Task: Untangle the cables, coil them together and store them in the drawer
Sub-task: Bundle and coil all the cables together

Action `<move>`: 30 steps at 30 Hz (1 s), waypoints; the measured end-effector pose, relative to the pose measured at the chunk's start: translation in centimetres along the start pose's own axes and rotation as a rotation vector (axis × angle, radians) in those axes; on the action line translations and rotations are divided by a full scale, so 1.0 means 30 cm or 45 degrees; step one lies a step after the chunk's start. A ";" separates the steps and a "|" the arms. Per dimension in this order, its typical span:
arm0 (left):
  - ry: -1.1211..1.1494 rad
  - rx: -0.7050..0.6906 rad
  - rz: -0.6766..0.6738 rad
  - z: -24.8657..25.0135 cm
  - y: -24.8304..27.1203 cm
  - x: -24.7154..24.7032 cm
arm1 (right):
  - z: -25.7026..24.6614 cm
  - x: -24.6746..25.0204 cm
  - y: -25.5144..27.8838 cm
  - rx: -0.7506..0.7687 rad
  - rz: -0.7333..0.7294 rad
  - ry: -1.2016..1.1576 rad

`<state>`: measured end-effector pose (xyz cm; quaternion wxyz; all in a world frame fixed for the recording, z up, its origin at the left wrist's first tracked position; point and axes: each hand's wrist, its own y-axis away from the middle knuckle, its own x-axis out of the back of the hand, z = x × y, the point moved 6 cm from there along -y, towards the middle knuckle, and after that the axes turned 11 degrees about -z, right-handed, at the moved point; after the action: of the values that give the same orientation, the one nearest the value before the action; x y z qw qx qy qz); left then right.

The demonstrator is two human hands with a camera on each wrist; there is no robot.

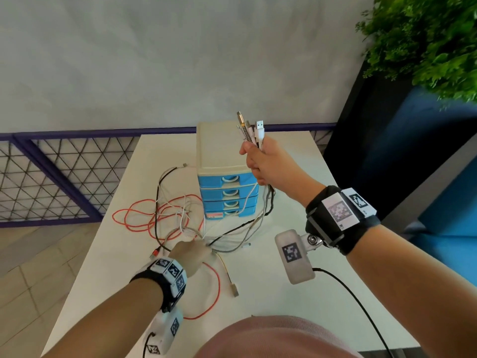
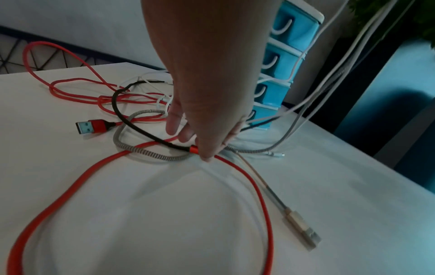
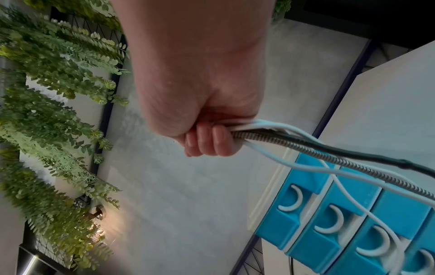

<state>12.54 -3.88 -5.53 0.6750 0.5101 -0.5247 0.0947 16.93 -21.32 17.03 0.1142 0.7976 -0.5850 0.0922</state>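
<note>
My right hand (image 1: 258, 164) is raised in front of the drawer unit (image 1: 222, 151), gripping a bundle of cable ends (image 1: 254, 133) with the plugs pointing up. The right wrist view shows its fingers (image 3: 204, 145) curled round white, braided and black cables (image 3: 270, 134), which hang down past the blue drawers (image 3: 329, 223). My left hand (image 1: 192, 250) is low on the table. Its fairly straight fingertips (image 2: 207, 154) touch the spot where the red cable (image 2: 254, 186), a black cable and a braided cable cross. All drawers are closed.
Loose red, white and black loops (image 1: 154, 210) lie tangled left of the drawers. A red USB plug (image 2: 90, 126) and a gold plug (image 2: 301, 228) rest on the white table (image 1: 284, 156). A mesh railing (image 1: 51, 177) stands left, a plant (image 1: 426, 40) right.
</note>
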 end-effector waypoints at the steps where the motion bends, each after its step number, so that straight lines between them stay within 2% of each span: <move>1: 0.087 0.006 0.023 -0.003 0.011 0.020 | 0.006 -0.009 -0.002 -0.008 -0.013 0.005; 5: 0.447 -0.047 0.010 -0.034 0.026 0.073 | 0.032 -0.052 -0.016 -0.051 -0.075 -0.005; 8: 0.741 -0.195 -0.059 -0.027 0.042 0.139 | 0.063 -0.080 -0.029 -0.127 -0.130 -0.031; 10: 0.906 -0.302 0.004 -0.009 0.074 0.242 | 0.096 -0.082 -0.034 -0.202 -0.109 0.004; 13: 1.152 -0.361 0.262 -0.016 0.136 0.438 | 0.138 -0.076 -0.028 -0.253 -0.086 -0.040; 16: 1.531 -0.427 0.672 -0.068 0.198 0.612 | 0.146 -0.089 -0.015 -0.212 -0.175 -0.081; 19: 1.718 -0.380 1.000 -0.129 0.229 0.695 | 0.110 -0.125 0.004 -0.131 -0.340 -0.460; 21: 1.687 -0.364 1.078 -0.130 0.241 0.722 | 0.078 -0.124 0.005 -0.055 -0.324 -0.639; 25: 1.604 -0.339 1.128 -0.125 0.256 0.741 | 0.055 -0.109 0.001 0.027 -0.314 -0.598; 30: 1.561 -0.480 0.852 -0.115 0.260 0.753 | 0.066 -0.106 0.022 0.022 -0.459 -0.624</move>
<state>19.24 -6.76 17.49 0.8592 0.0521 -0.1872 0.4734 15.38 -19.19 14.31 -0.0226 0.8880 -0.4434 -0.1196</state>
